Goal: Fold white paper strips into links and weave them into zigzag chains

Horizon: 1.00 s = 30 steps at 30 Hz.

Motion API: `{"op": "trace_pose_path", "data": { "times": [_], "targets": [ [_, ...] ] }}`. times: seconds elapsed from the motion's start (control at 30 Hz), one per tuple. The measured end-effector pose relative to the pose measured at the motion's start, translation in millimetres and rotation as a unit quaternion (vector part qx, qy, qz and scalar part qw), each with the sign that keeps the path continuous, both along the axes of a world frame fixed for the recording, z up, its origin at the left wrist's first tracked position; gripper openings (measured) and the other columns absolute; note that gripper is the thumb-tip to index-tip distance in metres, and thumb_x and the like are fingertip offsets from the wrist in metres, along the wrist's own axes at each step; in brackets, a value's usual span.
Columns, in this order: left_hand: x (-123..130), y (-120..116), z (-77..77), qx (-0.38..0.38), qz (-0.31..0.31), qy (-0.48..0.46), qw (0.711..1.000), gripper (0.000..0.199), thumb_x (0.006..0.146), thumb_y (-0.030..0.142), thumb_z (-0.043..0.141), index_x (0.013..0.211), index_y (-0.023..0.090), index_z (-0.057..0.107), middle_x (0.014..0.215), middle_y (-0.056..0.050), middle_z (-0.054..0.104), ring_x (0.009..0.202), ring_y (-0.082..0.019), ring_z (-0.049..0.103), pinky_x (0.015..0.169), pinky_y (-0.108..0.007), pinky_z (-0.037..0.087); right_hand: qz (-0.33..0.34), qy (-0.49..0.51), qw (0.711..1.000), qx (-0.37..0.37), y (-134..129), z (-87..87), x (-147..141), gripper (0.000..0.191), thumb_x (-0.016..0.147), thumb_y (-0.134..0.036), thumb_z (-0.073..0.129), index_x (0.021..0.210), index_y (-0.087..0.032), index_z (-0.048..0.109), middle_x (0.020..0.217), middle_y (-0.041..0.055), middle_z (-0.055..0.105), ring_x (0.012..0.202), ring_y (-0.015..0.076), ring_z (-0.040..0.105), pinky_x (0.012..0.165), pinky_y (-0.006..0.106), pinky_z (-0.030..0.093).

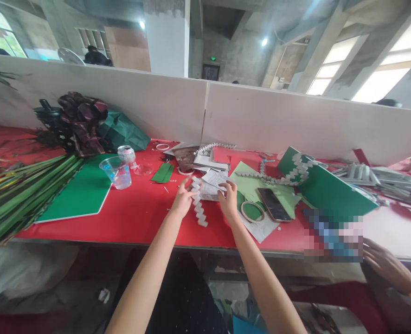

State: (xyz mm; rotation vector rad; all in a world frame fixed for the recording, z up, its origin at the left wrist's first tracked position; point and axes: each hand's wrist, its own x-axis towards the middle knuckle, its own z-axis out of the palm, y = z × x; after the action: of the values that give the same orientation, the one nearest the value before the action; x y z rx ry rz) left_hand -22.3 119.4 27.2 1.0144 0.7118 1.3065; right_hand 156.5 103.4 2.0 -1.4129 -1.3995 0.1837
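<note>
A short zigzag chain of folded white paper (199, 208) hangs down from my left hand (183, 198), its upper end pinched by the fingers. My right hand (229, 200) is a little way to the right, its fingers bent and spaced apart over the edge of a stack of printed paper (210, 182). Nothing clear shows in its grasp; whether the fingertips touch the paper I cannot tell. Beyond the hands, another folded-paper chain (214, 146) lies on a stack of books or papers. A longer chain (261, 175) runs rightward across light green paper (242, 172) onto a green board.
On the red table (139, 218) are a plastic cup (120, 174), a can (126, 155), long green leaves (28, 190), a phone (274, 204), a tape ring (253, 211) and a folded green board (330, 185). Another person's hand (382, 257) is at the right. A white partition (254, 118) stands behind.
</note>
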Motion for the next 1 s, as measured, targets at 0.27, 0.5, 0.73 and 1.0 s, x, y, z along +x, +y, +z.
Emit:
{"op": "trace_pose_path", "data": {
  "times": [0.27, 0.5, 0.73, 1.0],
  "targets": [
    [-8.8, 0.3, -3.1, 0.124, 0.394, 0.311, 0.856, 0.084, 0.073, 0.008, 0.055, 0.147, 0.022, 0.018, 0.158, -0.011, 0.009, 0.145, -0.027, 0.004, 0.116, -0.041, 0.016, -0.068, -0.054, 0.994, -0.064, 0.0, -0.2, 0.8, 0.037, 0.074, -0.016, 0.046, 0.109, -0.022, 0.056, 0.140, 0.0124, 0.034, 0.128, 0.0279, 0.037, 0.098, 0.044, 0.036],
    [6.3, 5.1, -36.2, 0.231, 0.069, 0.554, 0.797, 0.044, 0.077, 0.023, 0.058, 0.122, 0.025, 0.057, 0.139, -0.010, 0.050, 0.135, -0.031, 0.036, 0.115, -0.056, 0.005, -0.119, -0.141, 0.964, -0.193, 0.4, -7.6, -0.9, 0.047, 0.077, -0.018, 0.047, 0.124, -0.019, 0.054, 0.141, 0.0170, 0.039, 0.132, 0.0345, 0.032, 0.104, 0.050, 0.024],
    [0.8, 3.4, -36.7, 0.143, 0.220, 0.619, 0.740, 0.046, 0.086, 0.013, 0.041, 0.131, 0.020, 0.050, 0.147, -0.016, 0.038, 0.141, -0.032, 0.023, 0.109, -0.066, -0.002, -0.124, -0.164, 0.954, -0.217, -2.1, -3.7, 2.1, 0.044, 0.081, -0.025, 0.046, 0.123, -0.017, 0.058, 0.135, 0.0175, 0.047, 0.130, 0.0341, 0.035, 0.105, 0.046, 0.022],
    [3.5, 3.4, -37.2, 0.143, 0.210, 0.619, 0.744, 0.053, 0.082, 0.007, 0.038, 0.134, 0.016, 0.045, 0.149, -0.017, 0.034, 0.142, -0.032, 0.021, 0.112, -0.064, 0.007, -0.124, -0.129, 0.968, -0.177, -1.3, -0.9, 5.3, 0.037, 0.075, -0.022, 0.052, 0.110, -0.016, 0.064, 0.131, 0.0157, 0.050, 0.125, 0.0329, 0.039, 0.105, 0.046, 0.025]
  ]
}}
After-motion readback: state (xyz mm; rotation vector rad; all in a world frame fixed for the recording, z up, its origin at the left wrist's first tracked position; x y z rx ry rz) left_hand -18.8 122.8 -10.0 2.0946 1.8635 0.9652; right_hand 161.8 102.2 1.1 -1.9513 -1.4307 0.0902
